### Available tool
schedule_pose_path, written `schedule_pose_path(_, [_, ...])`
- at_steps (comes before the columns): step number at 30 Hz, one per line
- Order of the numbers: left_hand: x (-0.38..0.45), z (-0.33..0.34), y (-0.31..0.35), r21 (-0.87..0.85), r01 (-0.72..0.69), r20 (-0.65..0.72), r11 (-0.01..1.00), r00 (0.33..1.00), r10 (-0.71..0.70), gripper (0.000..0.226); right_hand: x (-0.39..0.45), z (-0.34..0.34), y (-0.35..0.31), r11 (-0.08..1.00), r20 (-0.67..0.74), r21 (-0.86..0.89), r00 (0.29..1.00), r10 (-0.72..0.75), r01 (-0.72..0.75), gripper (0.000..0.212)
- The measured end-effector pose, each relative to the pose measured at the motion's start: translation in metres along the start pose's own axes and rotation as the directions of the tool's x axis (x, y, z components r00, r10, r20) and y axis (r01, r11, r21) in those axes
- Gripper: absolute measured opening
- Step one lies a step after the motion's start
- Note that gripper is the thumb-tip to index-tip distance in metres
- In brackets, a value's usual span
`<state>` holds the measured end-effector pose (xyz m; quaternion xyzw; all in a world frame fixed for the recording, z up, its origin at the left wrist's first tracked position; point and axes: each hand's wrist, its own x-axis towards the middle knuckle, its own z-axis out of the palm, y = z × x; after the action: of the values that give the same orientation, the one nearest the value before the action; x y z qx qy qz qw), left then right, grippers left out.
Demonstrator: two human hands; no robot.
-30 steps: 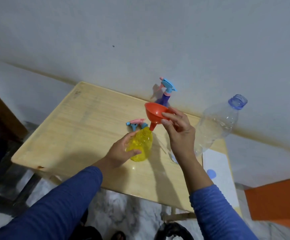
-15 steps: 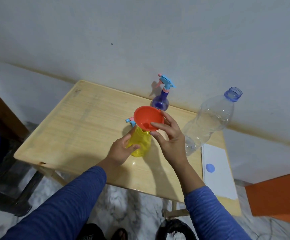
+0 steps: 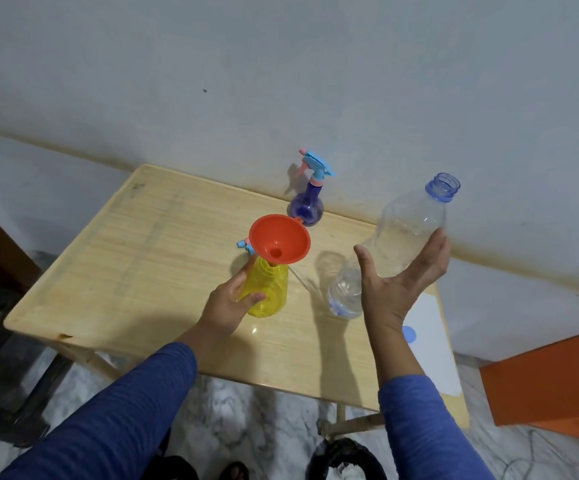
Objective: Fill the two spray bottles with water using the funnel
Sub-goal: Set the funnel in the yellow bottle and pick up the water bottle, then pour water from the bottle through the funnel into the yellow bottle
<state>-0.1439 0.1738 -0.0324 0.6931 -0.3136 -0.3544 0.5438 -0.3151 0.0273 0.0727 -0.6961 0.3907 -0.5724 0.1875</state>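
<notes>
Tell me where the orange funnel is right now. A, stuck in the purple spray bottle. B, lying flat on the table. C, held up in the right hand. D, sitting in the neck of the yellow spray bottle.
D: the orange funnel stands with its spout in the neck of the yellow spray bottle, which the left hand steadies, while the right hand reaches around the clear water bottle.

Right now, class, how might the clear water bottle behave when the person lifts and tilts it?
The clear water bottle looks thin-walled, so it may flex under the right hand. It is uncapped, so water could slosh out early. It seems only partly full, so probably light.
</notes>
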Motion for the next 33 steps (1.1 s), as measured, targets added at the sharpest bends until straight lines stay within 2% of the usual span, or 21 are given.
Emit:
schedule_pose_path(3, [-0.001, 0.001, 0.002, -0.017, -0.005, 0.006, 1.000, 1.000, 0.006, 0.071, 0.012, 0.008, 0.009, 0.999, 0.114, 0.020, 0.993, 0.030, -0.033, 0.112])
schedule_pose_path(6, [-0.002, 0.001, 0.001, -0.022, -0.011, -0.006, 1.000, 1.000, 0.011, 0.077, 0.028, 0.014, 0.009, 0.997, 0.179, -0.013, 0.981, 0.079, -0.078, 0.109])
schedule_pose_path(12, [-0.006, 0.002, 0.001, -0.017, 0.034, -0.053, 0.999, 0.998, -0.035, 0.065, 0.046, 0.014, -0.001, 1.000, 0.328, -0.008, 0.945, 0.008, -0.006, 0.099])
schedule_pose_path(18, [-0.006, -0.002, 0.003, -0.016, 0.037, -0.015, 0.999, 0.999, -0.037, 0.069, 0.043, -0.004, -0.021, 0.999, 0.433, 0.016, 0.901, -0.039, 0.035, 0.097])
schedule_pose_path(24, [-0.008, -0.005, 0.014, 0.052, 0.032, -0.019, 0.998, 0.999, -0.031, 0.067, 0.030, -0.036, -0.062, 0.998, 0.637, -0.061, 0.770, 0.029, 0.013, 0.097])
schedule_pose_path(28, [-0.006, -0.007, 0.019, 0.076, 0.043, -0.033, 0.996, 0.999, -0.040, 0.065, 0.020, -0.049, -0.088, 0.993, 0.759, -0.112, 0.643, 0.100, -0.022, 0.098])
schedule_pose_path(33, [-0.005, -0.008, 0.019, 0.087, 0.029, -0.029, 0.996, 0.999, -0.027, 0.065, 0.014, -0.061, -0.108, 0.976, 0.836, -0.212, 0.509, 0.205, -0.044, 0.100])
